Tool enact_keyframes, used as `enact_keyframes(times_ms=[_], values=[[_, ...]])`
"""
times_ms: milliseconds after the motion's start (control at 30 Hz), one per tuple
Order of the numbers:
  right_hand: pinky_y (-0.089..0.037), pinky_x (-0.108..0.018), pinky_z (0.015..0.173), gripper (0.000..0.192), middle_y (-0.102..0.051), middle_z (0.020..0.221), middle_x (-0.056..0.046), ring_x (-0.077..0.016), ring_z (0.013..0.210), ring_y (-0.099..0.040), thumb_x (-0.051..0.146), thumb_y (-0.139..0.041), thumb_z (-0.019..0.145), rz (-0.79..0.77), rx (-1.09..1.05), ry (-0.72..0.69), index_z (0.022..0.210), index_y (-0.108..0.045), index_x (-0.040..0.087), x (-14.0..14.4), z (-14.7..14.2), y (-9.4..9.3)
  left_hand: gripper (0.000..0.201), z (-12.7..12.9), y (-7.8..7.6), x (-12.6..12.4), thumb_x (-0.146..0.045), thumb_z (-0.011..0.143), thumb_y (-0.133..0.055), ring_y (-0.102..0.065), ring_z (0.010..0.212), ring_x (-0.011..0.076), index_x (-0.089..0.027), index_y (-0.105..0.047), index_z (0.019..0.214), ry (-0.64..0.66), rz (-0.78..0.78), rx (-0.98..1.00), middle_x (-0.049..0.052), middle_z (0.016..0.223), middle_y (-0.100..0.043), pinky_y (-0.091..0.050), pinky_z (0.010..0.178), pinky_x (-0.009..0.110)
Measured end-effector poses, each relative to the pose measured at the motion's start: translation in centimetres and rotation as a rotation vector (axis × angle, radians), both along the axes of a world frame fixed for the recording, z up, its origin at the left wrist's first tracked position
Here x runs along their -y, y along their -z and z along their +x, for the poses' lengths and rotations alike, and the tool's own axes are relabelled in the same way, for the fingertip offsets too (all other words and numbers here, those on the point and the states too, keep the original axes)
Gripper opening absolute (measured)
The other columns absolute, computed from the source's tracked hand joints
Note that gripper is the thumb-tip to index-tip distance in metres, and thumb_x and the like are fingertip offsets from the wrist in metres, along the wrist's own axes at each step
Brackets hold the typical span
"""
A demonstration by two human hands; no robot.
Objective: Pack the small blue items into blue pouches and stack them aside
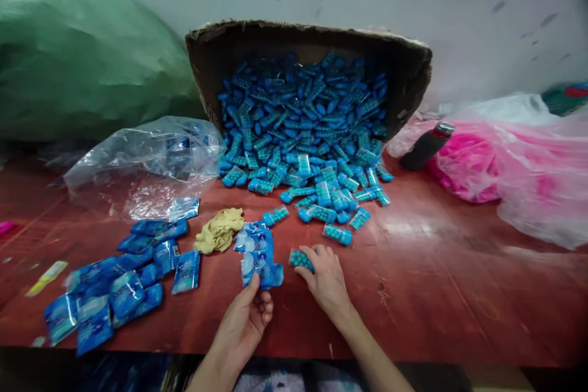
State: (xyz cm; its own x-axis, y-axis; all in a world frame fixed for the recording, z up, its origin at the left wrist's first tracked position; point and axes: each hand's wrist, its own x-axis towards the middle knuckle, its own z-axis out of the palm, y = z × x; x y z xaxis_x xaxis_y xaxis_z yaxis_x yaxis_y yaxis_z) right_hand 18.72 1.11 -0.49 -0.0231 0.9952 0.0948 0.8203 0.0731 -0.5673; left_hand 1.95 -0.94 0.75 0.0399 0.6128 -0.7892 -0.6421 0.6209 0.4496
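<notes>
Between the thumb and fingers of my left hand is a blue printed pouch, held over the table's front part. Beyond it lie more flat blue pouches, partly overlapping it. My right hand has its fingers closed around a small clear bottle of turquoise beads, flat on the red table. Just past that hand lies another bead bottle with a blue cap. Many similar bottles spill from a cardboard box tipped on its side.
Several plump blue packets are piled at left, near a yellow cutter-like object. A crumpled yellow cloth and a clear plastic bag lie behind. At right are a dark flask and pink items in plastic.
</notes>
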Motion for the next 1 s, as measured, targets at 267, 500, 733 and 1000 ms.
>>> enact_keyframes(times_ms=[267,500,733,1000], values=[[-0.043,-0.028,0.08,0.032,-0.056,0.095,-0.002,-0.0176,0.089,-0.054,0.019,-0.059,0.073,-0.091,-0.582,-0.017,0.105,-0.056,0.023,2.2,-1.6,-2.8,0.015,0.0,0.2,-0.2,-0.025,0.076,-0.055,-0.052,0.04,0.0082,-0.015,-0.05,0.067,-0.033,0.032,-0.054,0.0,0.047,-0.056,-0.041,0.036,0.016],[-0.044,-0.027,0.077,0.035,-0.05,0.092,-0.002,-0.0166,0.085,-0.053,0.018,-0.059,0.074,-0.049,-0.514,-0.096,0.108,-0.054,0.024,2.9,-2.4,-2.4,0.014,-0.4,0.4,-0.1,-0.022,0.07,-0.063,-0.054,0.042,0.0092,-0.014,-0.051,0.067,-0.025,0.081,-0.047,-0.001,0.047,-0.056,-0.042,0.039,0.017],[-0.043,-0.026,0.079,0.033,-0.049,0.093,-0.002,-0.0163,0.086,-0.052,0.017,-0.059,0.075,-0.084,-0.526,-0.123,0.107,-0.054,0.023,2.7,-2.0,-3.0,0.023,-1.0,0.6,-0.1,-0.031,0.064,-0.068,-0.054,0.045,0.01,-0.015,-0.052,0.066,0.05,0.211,-0.05,-0.001,0.048,-0.057,-0.041,0.04,0.018],[-0.043,-0.027,0.079,0.035,-0.046,0.095,-0.003,-0.0174,0.088,-0.051,0.015,-0.059,0.075,-0.06,-0.501,-0.12,0.108,-0.053,0.024,2.9,-2.4,-2.8,0.025,-1.0,0.1,0.0,-0.035,0.062,-0.069,-0.053,0.047,0.0093,-0.014,-0.055,0.065,0.068,0.247,-0.053,-0.001,0.049,-0.057,-0.042,0.043,0.018]])
